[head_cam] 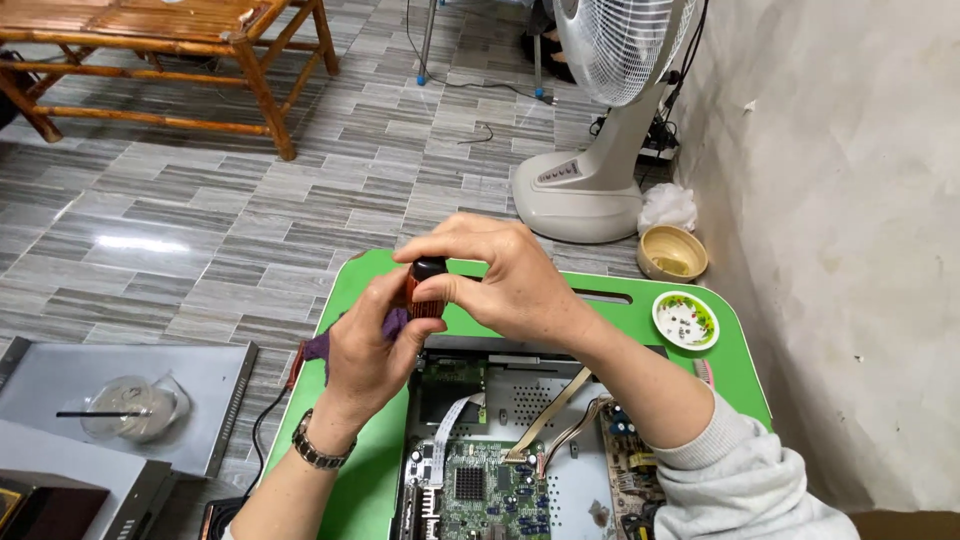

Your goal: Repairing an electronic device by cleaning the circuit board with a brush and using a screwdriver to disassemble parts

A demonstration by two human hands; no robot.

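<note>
Both my hands are raised over a green folding table [355,480]. My right hand [500,275] pinches the black top of a small orange-brown part [424,292] from above. My left hand [368,345], with a metal watch on its wrist, holds the same part from below together with a purple cloth [392,323]. Under my hands lies an opened electronic device [520,450] with a green circuit board [485,490], flat white ribbon cables and bare metal chassis.
A small round dish [686,320] with tiny parts sits at the table's right corner. On the floor stand a white pedestal fan [590,150] and a yellow bowl [672,252] by the wall. A metal cover [200,390] with a clear plastic cup lies left. A bamboo bench [160,50] stands far left.
</note>
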